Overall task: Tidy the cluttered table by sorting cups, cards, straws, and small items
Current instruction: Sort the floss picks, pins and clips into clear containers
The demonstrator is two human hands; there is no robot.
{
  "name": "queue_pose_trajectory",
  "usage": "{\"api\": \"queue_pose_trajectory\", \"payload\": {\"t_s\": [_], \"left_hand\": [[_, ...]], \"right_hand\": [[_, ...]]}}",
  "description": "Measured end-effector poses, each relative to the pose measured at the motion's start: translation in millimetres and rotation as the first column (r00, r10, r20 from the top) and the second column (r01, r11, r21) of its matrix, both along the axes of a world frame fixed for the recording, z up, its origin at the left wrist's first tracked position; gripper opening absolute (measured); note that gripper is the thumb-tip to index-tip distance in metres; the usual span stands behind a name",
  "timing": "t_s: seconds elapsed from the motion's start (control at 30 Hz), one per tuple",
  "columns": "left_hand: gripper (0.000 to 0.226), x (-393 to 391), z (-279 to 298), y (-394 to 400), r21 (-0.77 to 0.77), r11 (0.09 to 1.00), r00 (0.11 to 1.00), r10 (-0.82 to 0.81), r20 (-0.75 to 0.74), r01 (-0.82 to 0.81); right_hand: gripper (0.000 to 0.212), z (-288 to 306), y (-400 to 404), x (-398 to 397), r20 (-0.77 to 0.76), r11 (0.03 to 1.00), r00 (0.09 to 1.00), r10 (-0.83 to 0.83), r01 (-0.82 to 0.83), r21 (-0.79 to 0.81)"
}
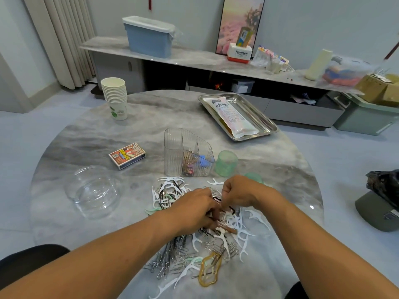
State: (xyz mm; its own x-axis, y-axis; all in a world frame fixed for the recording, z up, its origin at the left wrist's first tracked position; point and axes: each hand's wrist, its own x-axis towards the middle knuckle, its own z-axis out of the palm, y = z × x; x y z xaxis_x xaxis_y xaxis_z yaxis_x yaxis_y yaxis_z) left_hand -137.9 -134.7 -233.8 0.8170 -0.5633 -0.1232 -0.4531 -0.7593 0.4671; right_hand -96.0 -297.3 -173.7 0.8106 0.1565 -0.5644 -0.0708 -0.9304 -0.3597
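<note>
Head view: round marble table fills the middle of the scene, with a long sideboard against the far wall.
Tray: steel tray at far right of the table, holding a flat sealed packet laid along its length.
Cups: stack of paper cups upright at far left.
Bowl: clear bowl at near left, standing apart from the other things.
Organiser: clear divided organiser at centre; small coloured items lie in its right compartments.
Green cup: translucent green cup upside down, just right of the organiser.
Card box: card box lying flat, left of the organiser.
Pile: heap of small items at the near edge: white floss picks, metal paper clips, dark hairpins, one amber hair clip.
Left hand: left hand palm down on the pile, fingers curled into the items; what they hold cannot be told.
Right hand: right hand above the pile's far side, fingertips pinching a thin dark hairpin.
</note>
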Motion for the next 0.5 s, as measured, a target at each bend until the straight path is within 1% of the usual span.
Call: {"api": "queue_pose_trajectory", "payload": {"t_s": [0.1, 0.13, 0.23, 0.33, 0.4, 0.5], "left_hand": [[0.020, 1, -2, 1, -0.016, 1.000, 1.000, -0.006, -0.030, 0.006], [0.022, 1, -3, 2, -0.025, 1.000, 0.999, -0.004, -0.033, 0.003], [0.040, 0, -3, 0, -0.061, 0.998, 1.000, 0.002, -0.022, -0.003], [0.051, -5, -6, -9, -0.070, 0.997, 0.999, -0.030, 0.026, 0.032], [0.058, -9, -9, -18, -0.071, 0.995, 0.995, -0.064, 0.078, 0.070], [0.056, -15, -12, -31, -0.026, 0.981, 0.964, -0.186, 0.189, 0.195]], "right_hand": [[0.022, 4, -11, 3, -0.011, 0.990, 0.996, -0.084, 0.085, 0.116], [0.020, 6, -13, 4, -0.016, 0.981, 0.994, -0.112, 0.113, 0.156], [0.009, 15, -17, 6, -0.013, 0.950, 0.981, -0.195, 0.192, 0.246], [0.004, 17, -17, 7, 0.001, 0.924, 0.966, -0.258, 0.246, 0.294], [0.005, 15, -17, 8, -0.005, 0.910, 0.959, -0.282, 0.269, 0.315], [0.005, 13, -16, 8, -0.034, 0.906, 0.958, -0.283, 0.279, 0.320]]}}
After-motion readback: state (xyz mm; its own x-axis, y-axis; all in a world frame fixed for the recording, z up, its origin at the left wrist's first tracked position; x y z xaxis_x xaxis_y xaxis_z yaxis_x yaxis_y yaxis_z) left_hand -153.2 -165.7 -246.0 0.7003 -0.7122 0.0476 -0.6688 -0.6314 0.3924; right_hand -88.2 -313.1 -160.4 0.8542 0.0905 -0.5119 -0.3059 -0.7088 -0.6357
